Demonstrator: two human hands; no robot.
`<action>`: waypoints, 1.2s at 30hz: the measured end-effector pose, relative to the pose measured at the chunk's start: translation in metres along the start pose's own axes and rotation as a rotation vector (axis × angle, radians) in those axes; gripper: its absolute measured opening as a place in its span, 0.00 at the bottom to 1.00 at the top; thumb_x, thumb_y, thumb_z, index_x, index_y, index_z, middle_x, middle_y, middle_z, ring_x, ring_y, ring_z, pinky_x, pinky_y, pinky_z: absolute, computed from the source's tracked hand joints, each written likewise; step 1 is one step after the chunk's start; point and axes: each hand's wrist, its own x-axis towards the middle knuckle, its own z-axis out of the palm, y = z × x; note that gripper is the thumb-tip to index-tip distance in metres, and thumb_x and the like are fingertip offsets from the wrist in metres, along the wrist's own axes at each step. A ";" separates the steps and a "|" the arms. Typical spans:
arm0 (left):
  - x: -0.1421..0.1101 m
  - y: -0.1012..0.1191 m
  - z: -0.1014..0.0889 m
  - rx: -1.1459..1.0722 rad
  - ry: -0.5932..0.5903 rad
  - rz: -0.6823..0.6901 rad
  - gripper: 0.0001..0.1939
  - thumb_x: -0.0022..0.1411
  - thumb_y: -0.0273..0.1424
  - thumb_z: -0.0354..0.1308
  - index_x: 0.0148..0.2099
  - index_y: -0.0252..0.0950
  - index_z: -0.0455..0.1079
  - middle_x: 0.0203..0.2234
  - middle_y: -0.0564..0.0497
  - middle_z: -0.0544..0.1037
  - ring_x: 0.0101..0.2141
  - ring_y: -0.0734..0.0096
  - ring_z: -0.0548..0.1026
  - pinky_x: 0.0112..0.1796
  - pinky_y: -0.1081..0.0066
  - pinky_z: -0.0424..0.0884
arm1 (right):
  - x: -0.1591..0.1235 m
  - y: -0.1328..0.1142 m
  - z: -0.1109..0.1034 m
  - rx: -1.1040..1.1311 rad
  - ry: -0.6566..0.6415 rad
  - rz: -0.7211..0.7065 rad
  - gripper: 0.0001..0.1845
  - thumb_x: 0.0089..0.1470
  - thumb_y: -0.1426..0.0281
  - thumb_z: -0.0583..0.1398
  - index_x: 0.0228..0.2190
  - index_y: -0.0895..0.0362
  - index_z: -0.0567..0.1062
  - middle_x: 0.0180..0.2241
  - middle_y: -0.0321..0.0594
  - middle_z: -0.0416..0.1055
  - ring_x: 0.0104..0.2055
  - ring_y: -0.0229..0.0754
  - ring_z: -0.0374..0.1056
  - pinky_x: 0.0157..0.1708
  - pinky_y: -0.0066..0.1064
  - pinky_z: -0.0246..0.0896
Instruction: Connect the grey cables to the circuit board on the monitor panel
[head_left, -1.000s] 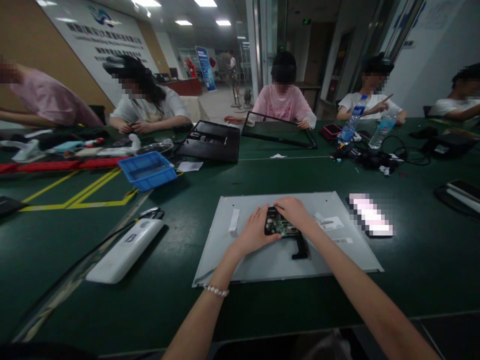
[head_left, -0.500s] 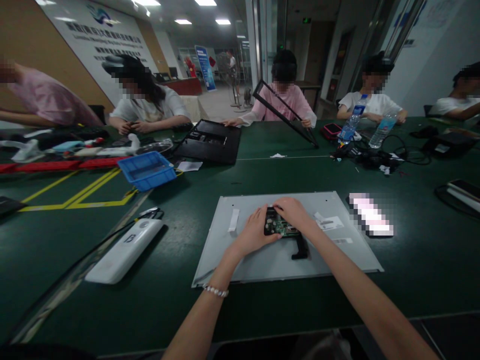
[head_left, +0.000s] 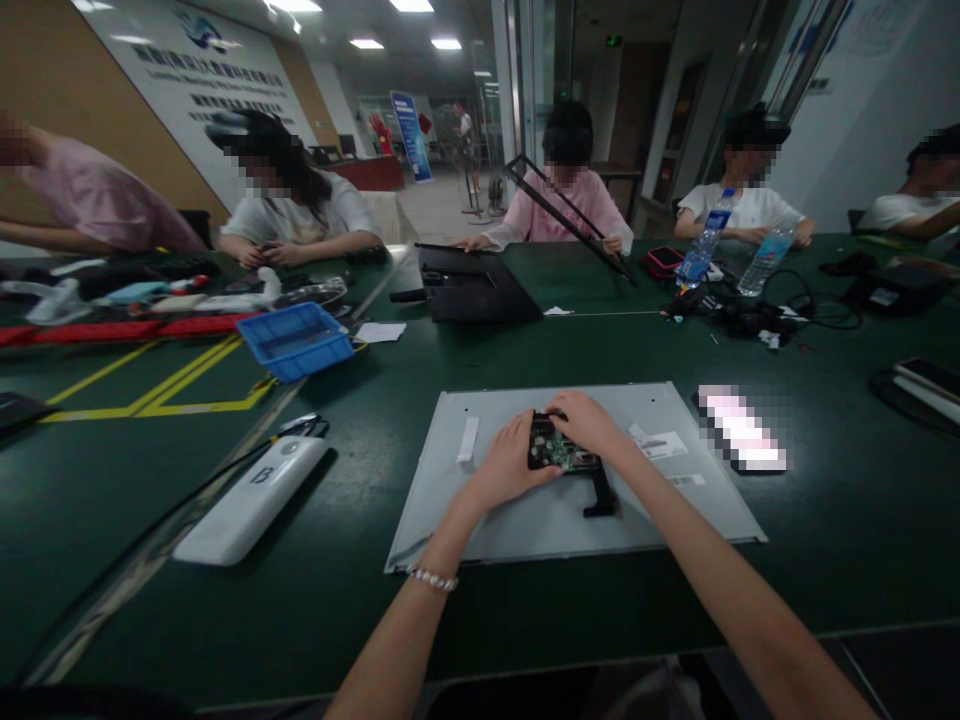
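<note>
A flat grey metal panel (head_left: pixel 510 535) lies on the green table in front of me. On its middle sits a green circuit board (head_left: pixel 570 455) in a black frame, with a black arm-like piece sticking out toward me. My left hand (head_left: pixel 510 462) grips the board's left side, thumb along the near edge and fingers along the far left. My right hand (head_left: pixel 589 425) curls over the board's far right edge, and its fingertips partly hide that edge. White labels (head_left: pixel 660 445) are stuck on the panel at the right, and a white strip (head_left: pixel 468 440) at the left.
A white power bank (head_left: pixel 251 505) with a cable lies left. Behind it stands a blue basket (head_left: pixel 296 345). A phone (head_left: pixel 742 430) lies right of the panel. Across the table, a person handles a black cover (head_left: pixel 480 290) and a black frame (head_left: pixel 562 220). Bottles (head_left: pixel 705 240) and cables stand far right.
Across the table, the black cover has shifted right and turned under the person's hand; the black frame has tilted slightly. Both my hands stay almost still on the circuit board.
</note>
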 end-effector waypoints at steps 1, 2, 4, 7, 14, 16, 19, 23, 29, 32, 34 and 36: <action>0.000 0.000 0.000 0.000 0.000 -0.001 0.48 0.52 0.51 0.58 0.65 0.32 0.42 0.60 0.34 0.55 0.60 0.46 0.54 0.57 0.50 0.54 | 0.000 0.001 0.000 0.010 0.000 0.006 0.12 0.56 0.73 0.55 0.39 0.60 0.76 0.40 0.46 0.73 0.44 0.41 0.66 0.47 0.28 0.55; 0.000 -0.001 0.000 0.000 0.000 0.001 0.48 0.52 0.51 0.58 0.65 0.31 0.42 0.60 0.33 0.55 0.60 0.46 0.54 0.57 0.50 0.54 | 0.000 0.001 0.001 0.021 -0.001 0.010 0.12 0.56 0.73 0.55 0.39 0.60 0.76 0.41 0.46 0.72 0.45 0.41 0.66 0.47 0.28 0.55; 0.000 -0.002 0.001 0.001 0.002 0.008 0.48 0.52 0.51 0.58 0.65 0.32 0.42 0.60 0.34 0.55 0.60 0.46 0.54 0.56 0.49 0.54 | 0.000 0.002 0.001 0.039 0.002 0.013 0.12 0.56 0.73 0.55 0.40 0.60 0.75 0.41 0.46 0.72 0.45 0.41 0.66 0.47 0.28 0.56; 0.000 -0.003 0.002 0.005 0.010 0.018 0.48 0.52 0.51 0.57 0.65 0.33 0.41 0.60 0.34 0.55 0.60 0.46 0.54 0.56 0.49 0.54 | -0.002 0.003 0.002 0.055 0.019 0.000 0.12 0.55 0.73 0.55 0.40 0.60 0.75 0.42 0.45 0.72 0.45 0.41 0.66 0.48 0.28 0.56; 0.000 -0.007 0.005 0.000 0.013 0.029 0.49 0.52 0.53 0.56 0.65 0.33 0.40 0.61 0.34 0.54 0.60 0.46 0.54 0.56 0.49 0.55 | -0.003 0.006 0.001 0.049 0.047 0.003 0.12 0.56 0.72 0.55 0.40 0.59 0.76 0.41 0.44 0.73 0.46 0.41 0.66 0.48 0.28 0.55; 0.000 -0.008 0.006 -0.006 0.023 0.037 0.49 0.52 0.53 0.57 0.65 0.34 0.40 0.60 0.35 0.55 0.60 0.46 0.55 0.56 0.48 0.55 | -0.002 0.005 0.002 0.033 0.040 -0.003 0.12 0.57 0.72 0.55 0.39 0.58 0.76 0.41 0.44 0.73 0.45 0.41 0.66 0.47 0.28 0.56; 0.000 -0.008 0.006 -0.005 0.024 0.030 0.49 0.51 0.53 0.57 0.65 0.35 0.40 0.60 0.35 0.55 0.60 0.45 0.54 0.56 0.47 0.54 | -0.001 0.002 0.003 -0.006 0.033 0.006 0.12 0.58 0.71 0.54 0.38 0.58 0.77 0.40 0.44 0.73 0.45 0.41 0.66 0.47 0.28 0.56; 0.000 -0.006 0.004 0.001 0.005 0.012 0.49 0.52 0.53 0.56 0.65 0.33 0.40 0.61 0.34 0.54 0.60 0.46 0.53 0.57 0.49 0.54 | 0.000 -0.004 0.002 -0.055 0.061 0.010 0.12 0.58 0.71 0.54 0.38 0.56 0.77 0.40 0.43 0.73 0.45 0.41 0.66 0.45 0.28 0.56; -0.001 -0.003 0.002 -0.004 -0.001 0.005 0.49 0.52 0.53 0.56 0.65 0.32 0.41 0.61 0.34 0.53 0.61 0.47 0.53 0.57 0.50 0.53 | -0.001 -0.005 0.002 -0.039 0.020 0.015 0.12 0.58 0.70 0.54 0.39 0.57 0.77 0.40 0.43 0.74 0.45 0.42 0.66 0.46 0.28 0.56; -0.001 -0.001 0.000 -0.010 0.000 0.005 0.48 0.52 0.52 0.56 0.65 0.33 0.41 0.61 0.35 0.54 0.60 0.47 0.53 0.57 0.50 0.54 | -0.001 -0.004 0.003 0.010 0.021 0.031 0.12 0.57 0.71 0.55 0.41 0.58 0.76 0.42 0.43 0.74 0.45 0.42 0.66 0.47 0.28 0.55; -0.001 0.000 -0.001 -0.006 -0.003 0.002 0.48 0.52 0.52 0.57 0.65 0.33 0.40 0.61 0.35 0.53 0.60 0.47 0.53 0.57 0.50 0.54 | -0.001 -0.004 0.002 0.045 0.023 0.028 0.13 0.57 0.71 0.55 0.41 0.58 0.76 0.42 0.44 0.73 0.46 0.41 0.66 0.48 0.29 0.55; -0.001 0.001 -0.001 0.001 -0.009 0.002 0.49 0.52 0.51 0.57 0.65 0.32 0.40 0.61 0.34 0.53 0.60 0.47 0.53 0.57 0.50 0.54 | -0.002 -0.005 -0.001 0.072 0.035 0.020 0.13 0.56 0.72 0.55 0.41 0.59 0.75 0.43 0.45 0.73 0.46 0.41 0.66 0.49 0.29 0.55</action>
